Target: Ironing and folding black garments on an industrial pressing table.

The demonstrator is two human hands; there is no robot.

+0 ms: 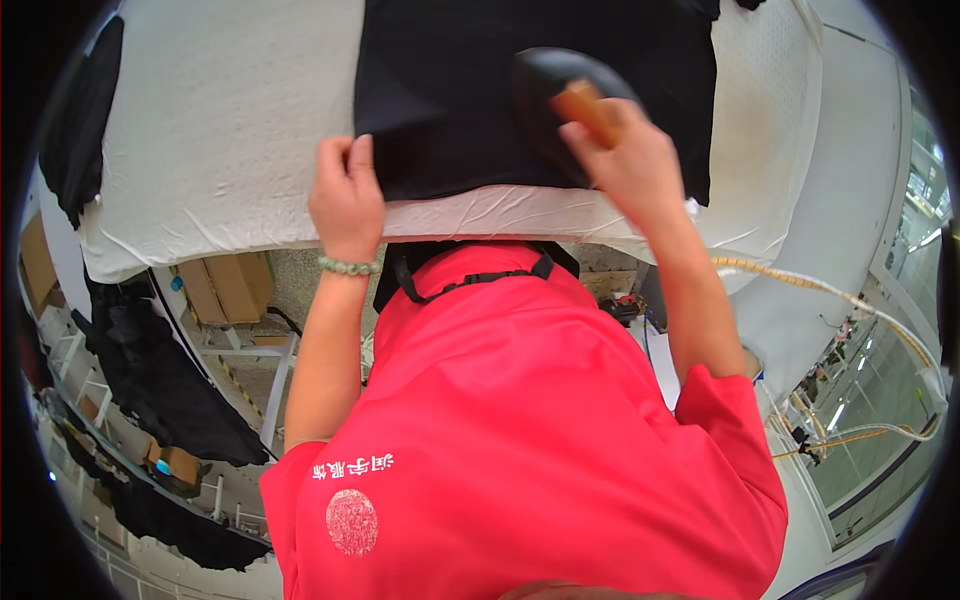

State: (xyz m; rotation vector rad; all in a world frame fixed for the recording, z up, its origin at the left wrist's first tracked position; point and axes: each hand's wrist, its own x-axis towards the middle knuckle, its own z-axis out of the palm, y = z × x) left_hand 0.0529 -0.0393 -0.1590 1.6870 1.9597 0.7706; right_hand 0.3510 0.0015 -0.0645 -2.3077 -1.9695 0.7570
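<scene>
A black garment (pixel 460 110) lies spread over the white padded ironing table (pixel 240 110). With my right hand (pixel 640 165) I grip the orange-brown handle of a dark iron (pixel 560 110), which is over the right half of the cloth and slightly blurred. My left hand (pixel 347 195) pinches the garment's left edge near its lower corner, thumb and fingers pressed together. The fabric rises in a small fold beside those fingertips. The iron's soleplate is hidden, so I cannot tell whether it touches the cloth.
A yellow-and-white hose (pixel 800 280) runs off to the right of the table. Another black cloth (pixel 85 120) hangs over the far left edge. Below on the left are cardboard boxes (pixel 230 288), a white frame (pixel 285 370) and dark fabric pieces (pixel 170 375).
</scene>
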